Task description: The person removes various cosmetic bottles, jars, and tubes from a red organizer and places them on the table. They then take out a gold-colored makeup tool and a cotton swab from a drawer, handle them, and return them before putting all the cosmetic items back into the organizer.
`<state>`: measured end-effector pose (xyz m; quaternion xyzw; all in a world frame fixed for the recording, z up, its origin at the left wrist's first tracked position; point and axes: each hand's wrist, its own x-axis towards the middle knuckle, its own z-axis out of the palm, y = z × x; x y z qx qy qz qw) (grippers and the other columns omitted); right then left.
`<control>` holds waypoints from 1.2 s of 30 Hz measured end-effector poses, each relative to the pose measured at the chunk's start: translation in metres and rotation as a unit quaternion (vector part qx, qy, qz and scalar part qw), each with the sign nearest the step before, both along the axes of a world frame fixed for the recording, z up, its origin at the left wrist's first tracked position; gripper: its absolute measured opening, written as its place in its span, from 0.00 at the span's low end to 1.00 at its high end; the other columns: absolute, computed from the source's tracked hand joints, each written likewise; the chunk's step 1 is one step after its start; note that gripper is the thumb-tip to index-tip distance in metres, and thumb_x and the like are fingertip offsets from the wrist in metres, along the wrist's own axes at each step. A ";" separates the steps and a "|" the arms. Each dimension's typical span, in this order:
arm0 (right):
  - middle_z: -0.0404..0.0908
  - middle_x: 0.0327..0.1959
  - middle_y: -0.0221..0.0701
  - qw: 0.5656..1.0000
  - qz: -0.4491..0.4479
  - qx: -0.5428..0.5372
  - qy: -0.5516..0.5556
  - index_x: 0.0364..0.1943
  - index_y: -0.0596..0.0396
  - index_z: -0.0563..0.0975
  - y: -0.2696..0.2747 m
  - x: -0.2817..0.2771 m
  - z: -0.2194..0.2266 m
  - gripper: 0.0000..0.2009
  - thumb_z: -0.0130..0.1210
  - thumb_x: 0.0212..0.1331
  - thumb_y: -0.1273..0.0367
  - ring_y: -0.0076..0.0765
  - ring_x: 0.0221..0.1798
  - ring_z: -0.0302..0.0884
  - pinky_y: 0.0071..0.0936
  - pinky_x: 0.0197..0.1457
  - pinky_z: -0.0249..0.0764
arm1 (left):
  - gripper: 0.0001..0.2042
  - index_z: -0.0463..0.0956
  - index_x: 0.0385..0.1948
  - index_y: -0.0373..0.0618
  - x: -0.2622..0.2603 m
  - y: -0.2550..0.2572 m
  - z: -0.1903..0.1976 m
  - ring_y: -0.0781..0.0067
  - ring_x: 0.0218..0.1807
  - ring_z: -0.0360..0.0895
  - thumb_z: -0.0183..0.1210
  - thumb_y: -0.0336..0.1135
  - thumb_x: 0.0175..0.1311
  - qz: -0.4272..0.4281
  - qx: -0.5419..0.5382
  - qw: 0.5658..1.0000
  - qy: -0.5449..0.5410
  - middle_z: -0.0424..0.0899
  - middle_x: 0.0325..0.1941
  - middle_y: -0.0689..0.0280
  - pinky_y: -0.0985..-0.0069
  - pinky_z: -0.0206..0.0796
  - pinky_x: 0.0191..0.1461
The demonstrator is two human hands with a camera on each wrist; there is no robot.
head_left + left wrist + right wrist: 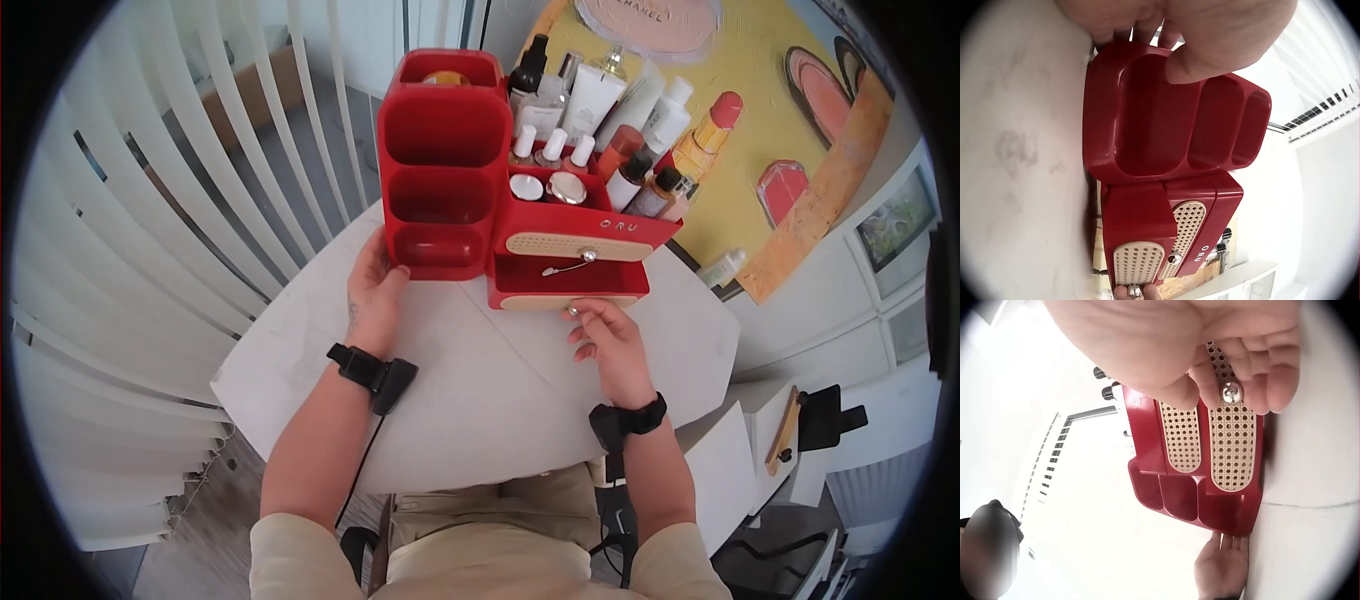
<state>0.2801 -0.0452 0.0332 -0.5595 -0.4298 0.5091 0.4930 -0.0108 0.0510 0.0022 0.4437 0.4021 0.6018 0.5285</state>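
Observation:
A red cosmetics organizer [444, 185] stands on the white table, its left part a column of tiered compartments. My left hand [378, 300] grips its lower left corner, thumb on the rim of the lowest compartment [1154, 119] and fingers along the outer side. At the right, the lower drawer [625, 277] is pulled out, and a thin pale item [566, 268] shows over its inside. My right hand [612, 345] holds the round silver knob [1230, 392] of this drawer between its fingers. The drawer front has a woven cane panel [1232, 450]. Above it, the upper drawer [1182, 437] is shut.
Nail polish bottles [548, 150], tubes [594, 102] and jars [566, 187] fill the organizer's upper right. A yellow painting [750, 140] leans behind it. White vertical blinds [240, 150] hang at the left. A small bottle [722, 267] lies near the table's right edge.

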 end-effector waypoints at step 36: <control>0.78 0.33 0.40 0.793 0.301 0.118 -0.516 0.38 0.59 0.79 0.041 0.005 0.051 0.13 0.53 0.62 0.62 0.47 0.39 0.77 0.36 0.44 0.73 | 0.28 0.58 0.68 0.36 -0.004 -0.002 0.000 0.67 0.67 0.68 0.48 0.19 0.62 -0.004 0.003 1.000 -0.007 0.69 0.67 0.57 0.73 0.64 0.66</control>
